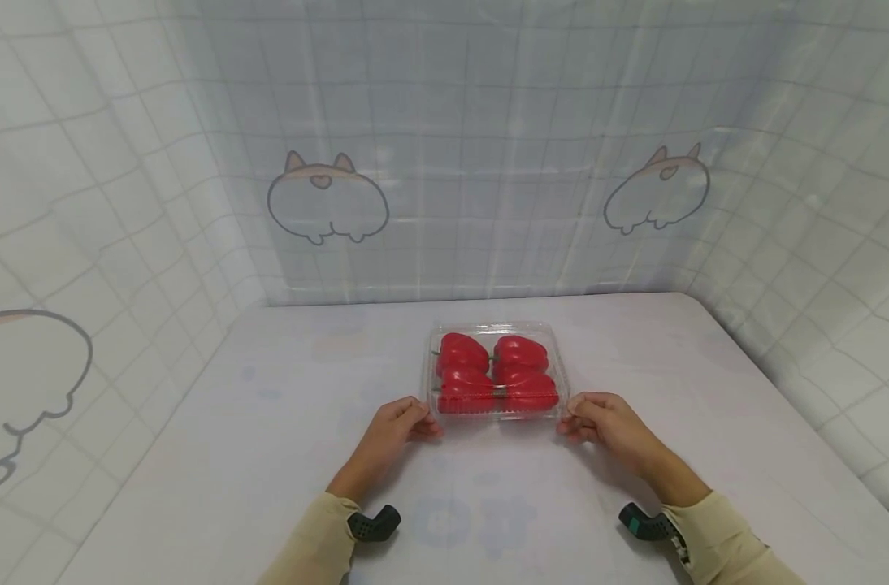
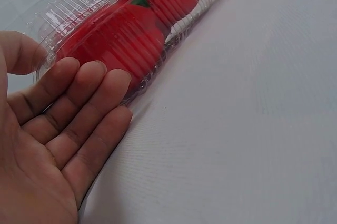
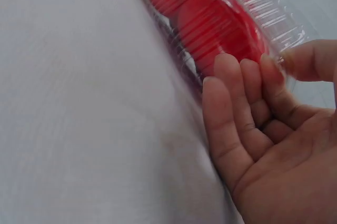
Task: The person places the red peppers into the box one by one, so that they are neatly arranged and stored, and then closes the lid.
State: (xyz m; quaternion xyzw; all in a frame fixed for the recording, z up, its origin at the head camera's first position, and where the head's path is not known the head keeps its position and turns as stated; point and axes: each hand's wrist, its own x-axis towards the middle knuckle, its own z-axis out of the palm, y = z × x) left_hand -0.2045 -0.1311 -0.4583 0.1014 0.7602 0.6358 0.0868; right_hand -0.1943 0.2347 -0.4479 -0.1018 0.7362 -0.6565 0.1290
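Note:
A clear plastic clamshell container point(image 1: 497, 329) with a ribbed front lies on the white table, its lid down over several red bell peppers point(image 1: 462, 355). Its near left corner is pinched between the thumb and index finger of my left hand point(image 1: 395, 431). At the near right corner, my right hand point(image 1: 611, 424) pinches the rim the same way. In the left wrist view, the other fingers point(image 2: 87, 113) extend along the container's front side. The right wrist view shows the spare fingers point(image 3: 229, 124) near the ribbed wall, with a red pepper point(image 3: 210, 29) behind the plastic.
The table point(image 1: 305, 366) is covered in white cloth with faint prints. A tile-patterned curtain point(image 1: 474, 203) with cartoon animal outlines stands behind it and along both sides. Dark devices point(image 1: 375, 524) are strapped at both wrists over light sleeves point(image 1: 316, 540).

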